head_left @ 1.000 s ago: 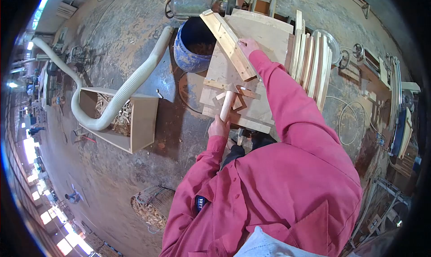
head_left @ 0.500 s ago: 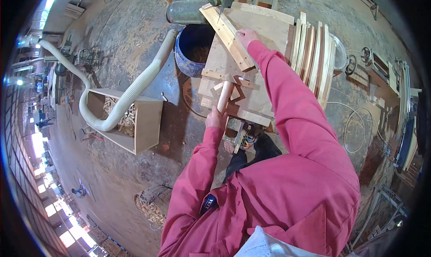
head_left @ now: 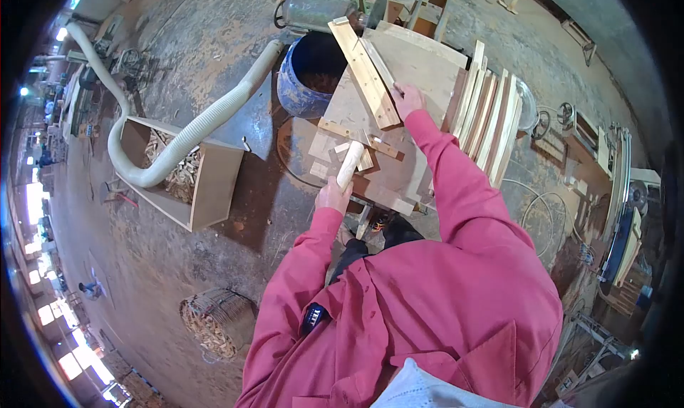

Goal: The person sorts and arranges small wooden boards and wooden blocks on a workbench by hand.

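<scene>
Dowel [head_left: 350, 164], seemingly light and stiff, best suited holding at its near end, where your left hand [head_left: 333, 195] wrapped it; your right hand's [head_left: 410, 101] grip was unclear.

A wooden tabletop [head_left: 427, 67] carries a long slanted board [head_left: 368, 76].

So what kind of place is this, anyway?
It looks like a woodworking shop: curved wooden strips sit stacked at the worktable, a ribbed hose reaches over a box of wood scraps, and a wire basket holds more scraps.
</scene>
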Motion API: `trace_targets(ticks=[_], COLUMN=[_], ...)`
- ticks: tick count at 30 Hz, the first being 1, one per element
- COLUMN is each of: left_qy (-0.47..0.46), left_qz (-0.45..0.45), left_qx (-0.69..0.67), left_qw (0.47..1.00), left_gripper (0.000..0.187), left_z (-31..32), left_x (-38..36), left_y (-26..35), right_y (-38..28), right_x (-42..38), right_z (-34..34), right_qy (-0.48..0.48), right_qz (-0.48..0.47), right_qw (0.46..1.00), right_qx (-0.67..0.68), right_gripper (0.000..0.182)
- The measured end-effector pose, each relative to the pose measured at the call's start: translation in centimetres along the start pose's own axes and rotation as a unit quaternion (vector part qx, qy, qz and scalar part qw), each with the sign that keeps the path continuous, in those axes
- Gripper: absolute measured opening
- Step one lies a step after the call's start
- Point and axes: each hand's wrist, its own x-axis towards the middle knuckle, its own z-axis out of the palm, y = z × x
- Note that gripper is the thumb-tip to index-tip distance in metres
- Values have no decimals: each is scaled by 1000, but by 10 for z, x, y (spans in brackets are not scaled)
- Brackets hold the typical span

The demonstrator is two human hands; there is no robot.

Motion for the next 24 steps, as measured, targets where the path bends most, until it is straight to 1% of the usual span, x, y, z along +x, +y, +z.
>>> trace_targets(ticks=[3, 4, 6, 7, 9, 10, 12, 16, 18, 19, 21, 22, 24], left_qy=[-12, -14, -22, -33, -44, -41, -29, -61, -65, -69, -63, -64, -57], left_qz=[-6, -1, -2, 0, -6, -8, -7, -19, -15, -11, -21, -18, -20], left_qx=[-2, -1, -5, -7, 0, -9, -47, -16, -12, -8, 2, 5, 1], left_qw=[1000, 1000, 1000, 999, 999, 999, 998, 998, 998, 998, 998, 998, 998], left_gripper=[46, 46, 46, 46, 47, 46, 45, 44, 44, 44, 43, 43, 42], left_z=[8, 10, 10, 11, 3, 4, 6, 0, 3, 3, -1, -1, 0], left_x=[-9, -9, -13, -17, -23, -24, -24, -20, -15, -13, -8, -5, 4], left_y=[-20, -29, -37, -40, -38, -39, -42, -33, -33, -30, -20, -16, -7], right_y=[5, -6, -29, -30, -27, -33, -39, -18, -21, -24, -31, -27, -13], right_x=[5, 5, 6, 8, 18, 21, 29, 42, 45, 47, 53, 56, 75], right_z=[27, 27, 20, 26, 40, 42, 40, 51, 47, 42, 31, 33, 39], right_qy=[16, 12, -33, -37, 7, 4, 2, 10, -3, 1, -26, -23, -36], right_qz=[-32, -36, 42, 41, -9, -11, 0, -9, -30, -24, -1, 3, -18], right_qw=[999, 999, 994, 994, 995, 995, 998, 998, 996, 996, 998, 998, 995], right_qx=[17, 19, 94, 95, 97, 100, 60, 63, 82, 82, 52, 52, 90], right_gripper=[27, 27, 26, 26, 26, 26, 27, 29, 31, 31, 34, 34, 34])
